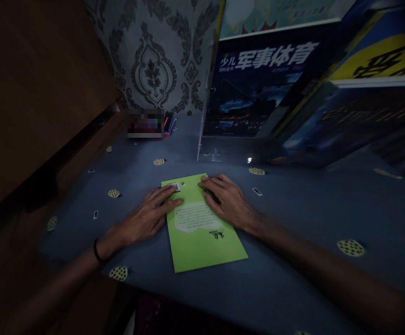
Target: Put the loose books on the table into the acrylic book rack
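A thin bright-green book (pixel 205 253) lies flat on the table, its barcode and a pale block of text facing up. My left hand (pixel 149 213) rests on the book's upper left side, fingers stretched out beside the barcode. A dark band circles that wrist. Across the upper right edge lies my right hand (pixel 226 201), its fingers apart and slightly bent, with the fingertips on the cover. Neither hand is wrapped round the book. The right palm hides part of the text.
A blue cloth with pineapple prints covers the table (pixel 293 214). Behind the book, a clear stand (pixel 199 144) holds a dark magazine-like book (pixel 251 93), with more books (pixel 373 107) to its right. A blurred-out item (pixel 145 123) sits by the patterned wall (pixel 153 70). Brown wooden furniture (pixel 42 93) flanks the left.
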The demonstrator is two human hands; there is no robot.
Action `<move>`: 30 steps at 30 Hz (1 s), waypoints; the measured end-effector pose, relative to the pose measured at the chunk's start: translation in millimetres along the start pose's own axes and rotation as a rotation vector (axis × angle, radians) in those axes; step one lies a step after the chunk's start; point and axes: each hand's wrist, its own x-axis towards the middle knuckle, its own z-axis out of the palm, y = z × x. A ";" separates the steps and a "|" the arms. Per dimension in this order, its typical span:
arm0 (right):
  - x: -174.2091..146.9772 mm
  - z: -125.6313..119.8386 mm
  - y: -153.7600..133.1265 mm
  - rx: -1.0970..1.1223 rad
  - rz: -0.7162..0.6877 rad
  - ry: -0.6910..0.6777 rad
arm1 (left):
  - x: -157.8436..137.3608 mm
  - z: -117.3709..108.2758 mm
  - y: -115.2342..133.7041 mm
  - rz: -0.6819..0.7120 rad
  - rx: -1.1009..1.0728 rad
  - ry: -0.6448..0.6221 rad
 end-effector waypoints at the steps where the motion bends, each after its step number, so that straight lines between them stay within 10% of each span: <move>1: -0.3 -0.1 -0.3 -0.007 0.003 -0.007 | 0.2 -0.4 -0.1 -0.002 0.012 -0.001; 18: -40.0 -10.5 -40.0 -0.007 -0.084 0.094 | -20.1 -30.1 35.9 0.131 0.087 -0.224; 30: -44.9 -11.8 -45.4 0.017 -0.084 0.088 | -5.8 -53.5 71.3 0.547 0.412 -0.209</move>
